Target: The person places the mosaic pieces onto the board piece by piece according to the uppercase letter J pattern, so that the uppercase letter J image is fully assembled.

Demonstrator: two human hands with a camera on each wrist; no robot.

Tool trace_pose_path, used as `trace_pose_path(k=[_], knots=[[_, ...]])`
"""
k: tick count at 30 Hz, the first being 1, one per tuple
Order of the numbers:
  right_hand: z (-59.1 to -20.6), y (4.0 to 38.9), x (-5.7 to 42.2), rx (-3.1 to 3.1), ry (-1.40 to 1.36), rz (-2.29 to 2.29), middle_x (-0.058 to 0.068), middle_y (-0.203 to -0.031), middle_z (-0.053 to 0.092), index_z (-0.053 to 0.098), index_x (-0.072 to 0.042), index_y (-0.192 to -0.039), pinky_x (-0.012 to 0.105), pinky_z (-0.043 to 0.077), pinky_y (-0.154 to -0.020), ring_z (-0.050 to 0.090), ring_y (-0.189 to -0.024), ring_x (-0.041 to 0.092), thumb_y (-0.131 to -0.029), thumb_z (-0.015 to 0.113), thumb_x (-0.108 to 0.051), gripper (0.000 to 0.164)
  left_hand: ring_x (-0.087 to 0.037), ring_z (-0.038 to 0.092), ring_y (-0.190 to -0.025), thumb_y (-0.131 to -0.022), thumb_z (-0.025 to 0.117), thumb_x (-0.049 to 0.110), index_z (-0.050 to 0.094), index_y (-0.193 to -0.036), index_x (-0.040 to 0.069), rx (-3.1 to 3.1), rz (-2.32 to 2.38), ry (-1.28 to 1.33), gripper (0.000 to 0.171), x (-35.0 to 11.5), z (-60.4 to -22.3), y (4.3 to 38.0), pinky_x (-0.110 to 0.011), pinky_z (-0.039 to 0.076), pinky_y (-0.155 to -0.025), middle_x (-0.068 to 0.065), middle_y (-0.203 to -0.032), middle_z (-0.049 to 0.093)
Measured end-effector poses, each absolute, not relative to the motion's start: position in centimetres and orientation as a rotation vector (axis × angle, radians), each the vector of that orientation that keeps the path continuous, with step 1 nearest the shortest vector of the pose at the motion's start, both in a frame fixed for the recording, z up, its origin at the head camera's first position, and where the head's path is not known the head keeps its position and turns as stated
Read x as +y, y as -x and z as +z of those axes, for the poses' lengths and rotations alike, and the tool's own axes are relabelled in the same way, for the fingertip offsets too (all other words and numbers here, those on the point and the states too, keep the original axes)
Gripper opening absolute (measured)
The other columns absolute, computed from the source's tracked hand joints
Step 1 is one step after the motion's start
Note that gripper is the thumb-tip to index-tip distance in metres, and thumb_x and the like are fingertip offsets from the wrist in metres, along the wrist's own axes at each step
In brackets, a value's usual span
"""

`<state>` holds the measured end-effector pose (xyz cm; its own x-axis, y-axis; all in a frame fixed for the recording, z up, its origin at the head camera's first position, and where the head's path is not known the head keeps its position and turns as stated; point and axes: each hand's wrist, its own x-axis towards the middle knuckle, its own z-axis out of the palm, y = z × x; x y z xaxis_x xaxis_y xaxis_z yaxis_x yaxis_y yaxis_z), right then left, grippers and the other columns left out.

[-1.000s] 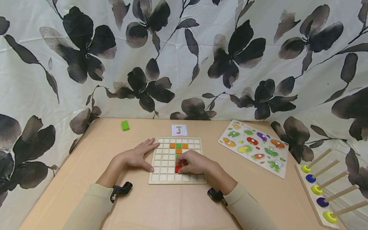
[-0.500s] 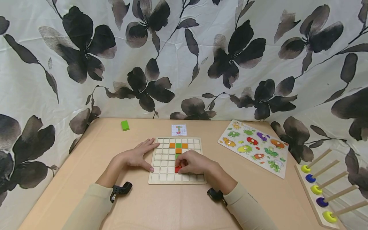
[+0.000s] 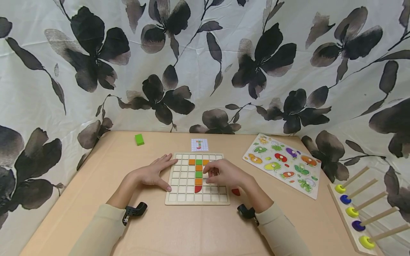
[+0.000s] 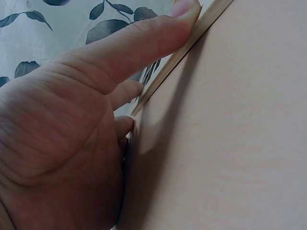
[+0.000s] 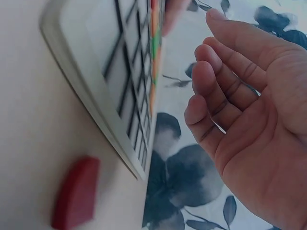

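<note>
A white gridded board [image 3: 179, 204] lies on the table, its cells holding green, orange and red pieces in a T-like column. At the column's bottom sits a red rounded piece [image 3: 198, 189]. My left hand [image 3: 148, 175] rests along the board's left edge, fingers spread and thumb at the rim. Over the right half of the board hovers my right hand [image 3: 228, 173], fingers loosely bent around nothing; the right wrist view shows its bare palm. A second red rounded piece [image 3: 235, 192] lies on the table just right of the board, also visible as a blurred red block [image 5: 76, 194].
Behind the board is a small pattern card [image 3: 199, 144]. A green block [image 3: 139, 139] lies at the back left. To the right are a vegetable puzzle board [image 3: 282, 163] and a rack of pegs with rings [image 3: 352, 211]. A floral cloth [image 3: 205, 71] hangs behind the table.
My right hand has let go of the red piece in the grid and lifted up and to the right, uncovering the column and the loose red piece. My left hand stays put.
</note>
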<state>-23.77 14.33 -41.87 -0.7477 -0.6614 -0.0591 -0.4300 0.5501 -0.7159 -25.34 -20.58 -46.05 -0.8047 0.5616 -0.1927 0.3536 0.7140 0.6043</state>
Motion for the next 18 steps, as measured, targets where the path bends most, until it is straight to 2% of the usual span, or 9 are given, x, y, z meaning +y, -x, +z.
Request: trace_pose_path(k=[6, 18], knots=[[-41.1, 24.0, 15.4, 2.476, 0.883, -1.054, -0.002, -0.088, 0.065, 0.074, -0.009, -0.117, 0.026, 0.049, -0.072, 0.06, -0.087, 0.019, -0.091, 0.082, -0.021, 0.029, -0.044, -0.005, -0.162, -0.071, 0.091, 0.053, 0.027, -0.166, 0.019, 2.556, 0.796, -0.709, 0.119, -20.7, -46.1, 25.3, -0.07, 0.003, -0.126, -0.016, -0.176, 0.001], [-40.7, 24.5, 17.1, 2.473, 0.889, -0.997, -0.002, -0.089, 0.066, 0.075, -0.008, -0.115, 0.027, 0.05, -0.075, 0.06, -0.087, 0.02, -0.091, 0.081, -0.015, 0.026, -0.044, -0.004, -0.161, -0.072, 0.09, 0.054, 0.027, -0.166, 0.019, 2.56, 0.783, -0.719, 0.118, -20.7, -46.1, 25.3, -0.069, 0.004, -0.126, -0.016, -0.176, 0.001]])
